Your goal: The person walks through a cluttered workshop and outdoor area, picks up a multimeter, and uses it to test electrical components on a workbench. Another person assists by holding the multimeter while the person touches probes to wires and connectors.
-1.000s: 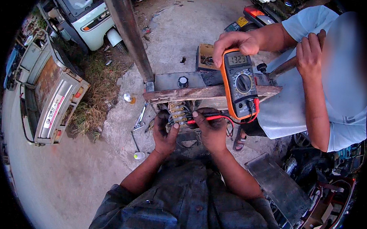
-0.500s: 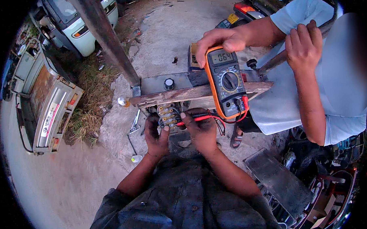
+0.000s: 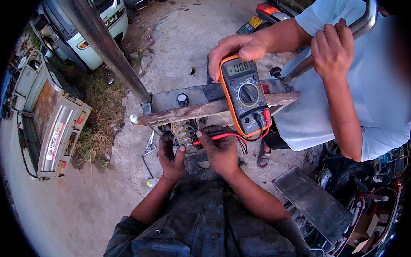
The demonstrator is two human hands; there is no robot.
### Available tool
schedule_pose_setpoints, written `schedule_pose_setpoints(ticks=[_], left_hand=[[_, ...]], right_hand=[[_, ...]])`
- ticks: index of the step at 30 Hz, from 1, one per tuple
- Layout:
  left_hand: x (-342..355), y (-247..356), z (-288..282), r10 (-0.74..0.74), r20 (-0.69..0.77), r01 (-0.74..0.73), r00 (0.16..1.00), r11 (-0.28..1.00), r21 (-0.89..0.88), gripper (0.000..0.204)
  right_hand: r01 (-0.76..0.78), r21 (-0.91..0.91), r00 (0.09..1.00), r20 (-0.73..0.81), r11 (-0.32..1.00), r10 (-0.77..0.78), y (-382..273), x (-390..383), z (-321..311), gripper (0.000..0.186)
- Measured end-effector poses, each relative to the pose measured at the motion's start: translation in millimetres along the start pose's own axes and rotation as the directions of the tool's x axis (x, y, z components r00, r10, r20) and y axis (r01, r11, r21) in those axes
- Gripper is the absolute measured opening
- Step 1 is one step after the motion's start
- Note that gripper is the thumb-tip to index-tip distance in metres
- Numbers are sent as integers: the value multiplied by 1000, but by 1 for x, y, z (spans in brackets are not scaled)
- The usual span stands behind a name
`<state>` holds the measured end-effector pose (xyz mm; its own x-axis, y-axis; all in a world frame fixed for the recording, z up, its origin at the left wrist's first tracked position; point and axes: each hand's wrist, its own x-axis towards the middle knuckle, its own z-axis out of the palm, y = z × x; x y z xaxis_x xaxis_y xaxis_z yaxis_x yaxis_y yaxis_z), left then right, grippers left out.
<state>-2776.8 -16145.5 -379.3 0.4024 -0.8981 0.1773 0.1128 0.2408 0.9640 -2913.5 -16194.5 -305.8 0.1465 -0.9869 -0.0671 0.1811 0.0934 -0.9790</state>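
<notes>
Outdoor yard, grey concrete ground point(image 3: 177, 37); pale vehicle point(image 3: 95, 54) at far left, open truck bed point(image 3: 51, 123) further left and nearer, dry grass point(image 3: 99, 120) beside it. Dark post point(image 3: 104, 48) slants up from the left end of a metal-and-timber frame; its timber board point(image 3: 192, 111) crosses the centre, with a black knob point(image 3: 182, 99) just beyond. Terminal block point(image 3: 184, 133), yellowish with several contacts and wires, sits on the near side of the board, between the hands. Left hand point(image 3: 170, 161): fingers curled at the block's left and near edges, thumb at its near end; firmness of grip cannot be told. Right hand point(image 3: 220, 154): fingers closed narrowly on a red probe point(image 3: 221, 136), which points left to the block; tip contact not resolvable. Leads run right to an orange-rimmed multimeter point(image 3: 247, 96), display lit with digits, dial near its middle. Co-worker's hand point(image 3: 237, 48) grips its far end; the other hand point(image 3: 332, 49) rests at a metal bar point(image 3: 365, 25). Wrenches point(image 3: 149, 144) and a small bottle point(image 3: 152, 182) lie on the ground, left of the left hand. Dark flat panel point(image 3: 313, 205) at near right.
</notes>
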Motion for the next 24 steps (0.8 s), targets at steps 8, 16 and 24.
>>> schedule_pose_setpoints(ticks=[8,16,24], left_hand=[[-2,-9,-4,100,6,-100,995,995,27,43],[-3,-2,-7,76,66,-82,995,991,101,46],[-6,-9,-11,34,77,-43,996,993,110,47]], right_hand=[[3,-63,996,-91,998,-9,1,4,-5,12],[5,14,998,-60,1000,-4,8,7,-6,25],[18,-34,999,-38,999,-19,0,8,0,19]])
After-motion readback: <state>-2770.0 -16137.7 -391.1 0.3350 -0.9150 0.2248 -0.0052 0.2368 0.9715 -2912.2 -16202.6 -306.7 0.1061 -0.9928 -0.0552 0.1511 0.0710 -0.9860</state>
